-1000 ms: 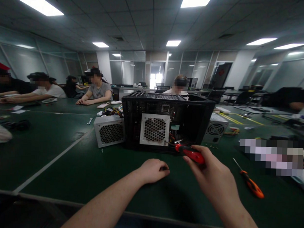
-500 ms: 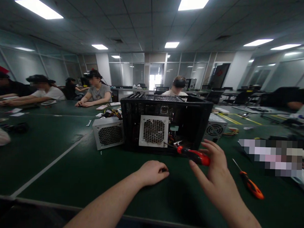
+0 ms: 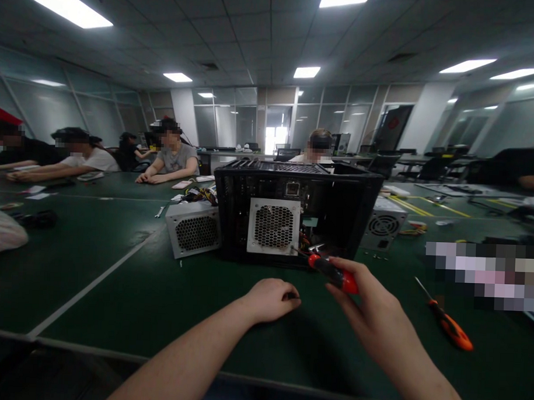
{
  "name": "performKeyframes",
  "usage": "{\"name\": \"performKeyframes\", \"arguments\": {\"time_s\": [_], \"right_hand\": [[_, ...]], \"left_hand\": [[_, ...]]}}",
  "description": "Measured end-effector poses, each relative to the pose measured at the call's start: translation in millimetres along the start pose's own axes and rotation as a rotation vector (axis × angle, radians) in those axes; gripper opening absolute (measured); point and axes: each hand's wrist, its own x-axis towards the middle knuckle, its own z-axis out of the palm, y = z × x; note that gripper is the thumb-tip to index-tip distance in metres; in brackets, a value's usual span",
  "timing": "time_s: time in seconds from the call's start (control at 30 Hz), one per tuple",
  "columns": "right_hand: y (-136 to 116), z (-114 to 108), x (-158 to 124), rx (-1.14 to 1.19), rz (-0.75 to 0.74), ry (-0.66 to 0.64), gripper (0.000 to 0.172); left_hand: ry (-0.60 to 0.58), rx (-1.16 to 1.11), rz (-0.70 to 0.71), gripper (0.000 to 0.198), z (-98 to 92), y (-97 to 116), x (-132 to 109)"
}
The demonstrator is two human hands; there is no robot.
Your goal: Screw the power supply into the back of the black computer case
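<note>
Head-worn — facing forward and down across the green table (image 3: 136, 300); close behind left hand (image 3: 269, 299) and right hand (image 3: 372, 300); wide, reaching the ceiling (image 3: 255, 36).

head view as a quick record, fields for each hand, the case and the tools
right hand: grips red-and-black screwdriver, shaft toward lower right corner of grey grille panel
left hand: on green table, fingers curled, contents unclear
computer case: black, open side facing camera, grille panel at the opening
flanking case: left grey box, right grey box
other tool: orange-and-black screwdriver, lying right of right hand
</note>
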Motion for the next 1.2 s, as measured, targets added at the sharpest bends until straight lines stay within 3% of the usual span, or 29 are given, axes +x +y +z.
{"name": "performKeyframes", "arguments": {"time_s": [0.13,0.3,0.4,0.63,0.83,0.97,1.2], "right_hand": [[-3.4,3.5,-0.1,-0.020,0.080,0.040,0.029],[2.5,5.6,2.9,-0.233,0.399,0.168,0.038],[8.8,6.1,1.9,-0.346,0.475,0.223,0.036],[3.8,20.4,-2.9,-0.260,0.225,0.363,0.034],[-5.6,1.9,-0.1,-0.125,0.029,0.094,0.023],[-1.0,-6.5,-0.3,-0.043,-0.010,-0.049,0.020],[3.9,-4.3,0.5,-0.089,0.010,-0.072,0.020]], "left_hand": [[0.003,-0.004,-0.010,0.037,0.2,-0.8,0.4],[-0.003,0.002,-0.013,0.037,2.4,-2.4,1.0],[0.002,0.012,-0.010,0.036,2.7,-2.4,1.1],[-0.011,-0.005,-0.029,0.036,-1.1,0.8,-0.3],[-0.015,0.007,-0.017,0.037,-1.6,2.1,-0.8],[-0.008,0.004,-0.022,0.038,0.0,0.9,-0.3],[-0.001,0.013,-0.012,0.038,1.8,-0.8,0.7]]}}
